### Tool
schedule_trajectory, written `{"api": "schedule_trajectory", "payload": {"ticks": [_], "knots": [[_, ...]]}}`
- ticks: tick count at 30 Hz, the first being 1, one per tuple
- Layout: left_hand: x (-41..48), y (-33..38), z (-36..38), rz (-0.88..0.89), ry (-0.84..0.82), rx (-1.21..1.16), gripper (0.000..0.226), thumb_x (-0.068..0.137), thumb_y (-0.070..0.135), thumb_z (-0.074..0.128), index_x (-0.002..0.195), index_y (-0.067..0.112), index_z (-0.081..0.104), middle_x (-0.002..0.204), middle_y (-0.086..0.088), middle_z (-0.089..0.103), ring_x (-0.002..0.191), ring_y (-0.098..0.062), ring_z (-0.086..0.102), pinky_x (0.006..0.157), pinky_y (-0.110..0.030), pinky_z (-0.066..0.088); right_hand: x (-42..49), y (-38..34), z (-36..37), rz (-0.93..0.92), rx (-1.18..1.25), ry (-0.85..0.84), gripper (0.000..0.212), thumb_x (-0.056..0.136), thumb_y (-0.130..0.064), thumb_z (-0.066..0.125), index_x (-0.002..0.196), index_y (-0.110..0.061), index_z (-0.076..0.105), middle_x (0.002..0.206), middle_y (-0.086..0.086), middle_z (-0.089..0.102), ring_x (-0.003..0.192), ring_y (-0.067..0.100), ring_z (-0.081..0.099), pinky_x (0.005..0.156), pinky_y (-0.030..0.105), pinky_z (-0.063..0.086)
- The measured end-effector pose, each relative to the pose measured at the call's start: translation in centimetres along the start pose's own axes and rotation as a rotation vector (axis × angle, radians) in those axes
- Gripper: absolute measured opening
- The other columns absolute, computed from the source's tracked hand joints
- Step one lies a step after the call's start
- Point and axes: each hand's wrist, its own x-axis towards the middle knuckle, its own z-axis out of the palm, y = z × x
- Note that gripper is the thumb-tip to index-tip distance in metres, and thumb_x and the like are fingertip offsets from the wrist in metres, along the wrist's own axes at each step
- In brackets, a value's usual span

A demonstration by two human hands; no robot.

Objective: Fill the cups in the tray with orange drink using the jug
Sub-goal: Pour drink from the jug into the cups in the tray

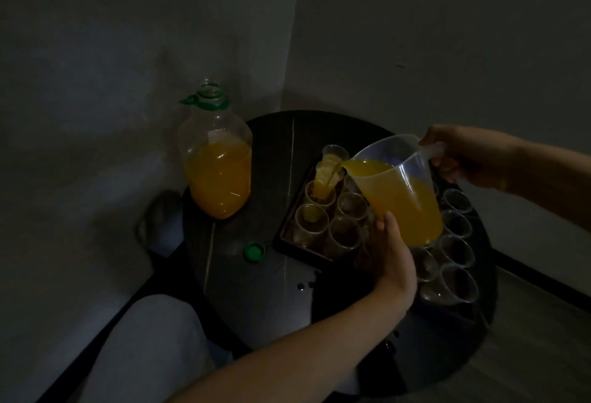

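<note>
Here the jug (399,191) tilts spout-first away from the right hand (463,159), which grips its handle; the stream lands in a cup (319,193) in the tray (300,254) just beyond the spout. The left hand (388,252) touches the jug's lower wall, apparently steadying it; its finger curl is lost in the dimness.

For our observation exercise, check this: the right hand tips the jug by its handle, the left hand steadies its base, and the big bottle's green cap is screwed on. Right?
One slip: the head view shows the big bottle open, its green cap lying on the table beside it. The right hand does tip the jug by its handle, the left hand steadying its base.
</note>
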Motion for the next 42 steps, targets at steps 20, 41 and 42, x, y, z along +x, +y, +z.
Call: {"api": "schedule_trajectory", "payload": {"ticks": [20, 41, 42], "knots": [[0.9, -0.6, 0.5, 0.033, 0.019, -0.025, 0.122, 0.049, 0.108, 0.038, 0.156, 0.052, 0.017, 0.164, 0.008, 0.026, 0.149, -0.018, 0.029, 0.123, -0.050, 0.023, 0.0, 0.0, -0.5, -0.003, -0.013, 0.009, 0.027, 0.093, -0.034, 0.054, 0.069, -0.022, 0.051, 0.061, 0.001, 0.041, 0.052, 0.012, 0.036, 0.057, 0.030, 0.028], [1.2, -1.1, 0.7, 0.014, 0.023, -0.063, 0.120, 0.051, 0.106, 0.044, 0.156, 0.052, 0.018, 0.163, 0.006, 0.028, 0.149, -0.019, 0.031, 0.123, -0.051, 0.024, 0.7, 0.5, -1.0, -0.016, -0.026, 0.004, 0.026, 0.093, -0.034, 0.055, 0.071, -0.020, 0.055, 0.058, 0.000, 0.046, 0.051, 0.012, 0.038, 0.055, 0.029, 0.030], [1.2, -1.1, 0.7, 0.016, 0.025, -0.055, 0.119, 0.051, 0.106, 0.043, 0.155, 0.053, 0.018, 0.163, 0.006, 0.028, 0.149, -0.019, 0.030, 0.123, -0.052, 0.024, 0.8, 0.5, -1.0, -0.020, -0.019, 0.005, 0.026, 0.093, -0.034, 0.055, 0.070, -0.021, 0.054, 0.058, 0.000, 0.046, 0.050, 0.012, 0.038, 0.055, 0.030, 0.030]]}}
